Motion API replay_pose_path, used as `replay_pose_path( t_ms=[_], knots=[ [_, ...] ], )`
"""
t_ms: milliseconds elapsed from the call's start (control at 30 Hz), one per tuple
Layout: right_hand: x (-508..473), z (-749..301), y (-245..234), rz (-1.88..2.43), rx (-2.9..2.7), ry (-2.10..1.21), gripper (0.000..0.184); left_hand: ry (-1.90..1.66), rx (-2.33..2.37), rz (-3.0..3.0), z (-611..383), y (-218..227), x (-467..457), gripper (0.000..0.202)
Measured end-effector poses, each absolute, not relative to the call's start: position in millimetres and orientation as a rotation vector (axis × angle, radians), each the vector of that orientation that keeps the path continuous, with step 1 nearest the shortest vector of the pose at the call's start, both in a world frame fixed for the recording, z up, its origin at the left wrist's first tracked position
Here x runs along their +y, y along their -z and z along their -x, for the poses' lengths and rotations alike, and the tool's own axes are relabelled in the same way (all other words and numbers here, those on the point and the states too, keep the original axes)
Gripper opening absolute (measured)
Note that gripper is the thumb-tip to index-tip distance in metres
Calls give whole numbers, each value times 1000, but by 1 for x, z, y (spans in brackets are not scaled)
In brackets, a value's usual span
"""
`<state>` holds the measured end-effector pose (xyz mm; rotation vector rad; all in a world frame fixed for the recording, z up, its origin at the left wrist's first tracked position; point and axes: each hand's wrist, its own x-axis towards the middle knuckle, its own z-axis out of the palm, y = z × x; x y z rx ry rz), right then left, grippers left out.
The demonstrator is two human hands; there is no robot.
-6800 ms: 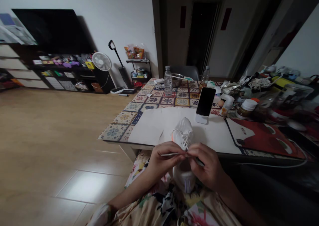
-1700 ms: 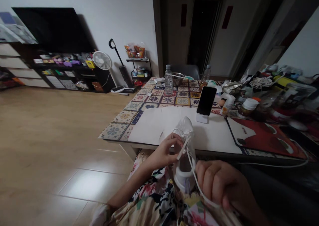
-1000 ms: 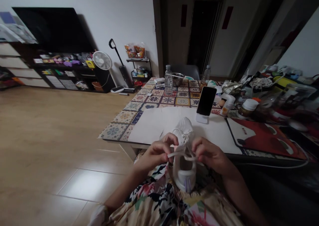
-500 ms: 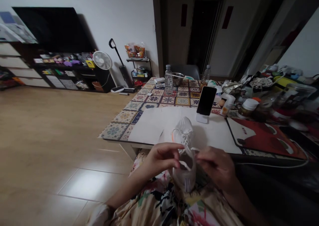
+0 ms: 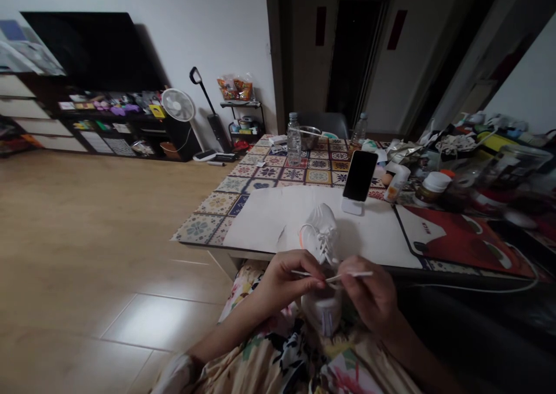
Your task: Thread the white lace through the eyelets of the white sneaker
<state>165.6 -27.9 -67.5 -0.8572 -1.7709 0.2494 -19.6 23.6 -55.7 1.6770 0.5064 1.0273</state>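
A white sneaker (image 5: 324, 313) points away from me, its toe over the table edge and its heel near my lap. Its white shoelace (image 5: 333, 278) stretches between my two hands above the shoe opening. My left hand (image 5: 295, 275) pinches the lace between thumb and forefinger, left of the opening. On the right, my right hand (image 5: 369, 292) is closed on the lace too, with a short length poking out past the fingers. The hands partly cover the middle of the shoe.
White paper (image 5: 260, 220) covers the table's near part. A phone (image 5: 359, 177) leans on a white stand. To its right are a white-lidded jar (image 5: 433, 188), a red-orange mat (image 5: 464, 240) and clutter. A plastic bottle (image 5: 294, 142) stands farther back.
My hands have come closer together over the shoe opening. The lace, looped down into the opening before, is now drawn nearly straight between them.
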Motion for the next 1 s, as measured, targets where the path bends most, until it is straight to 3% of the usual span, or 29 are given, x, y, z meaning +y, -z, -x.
replay_pose_path(
  t_ms=[167, 267, 533, 833, 1000],
  knots=[
    [-26, -168, 72, 964, -1625, -276, 4, -1086, 494, -1659, 20, 60, 24, 28],
    [-24, -167, 68, 894, -1851, -202, 21, -1201, 474, -1638, 21, 62, 25, 25],
    [-18, -159, 63, 775, -1933, -212, 18, -1205, 446, -1735, 20, 56, 25, 17],
    [-20, -164, 72, 768, -2049, 216, 26, -991, 574, -1498, 19, 57, 27, 32],
    [-23, -165, 71, 713, -1867, -150, 11, -991, 597, -1283, 18, 69, 38, 31]
  ],
)
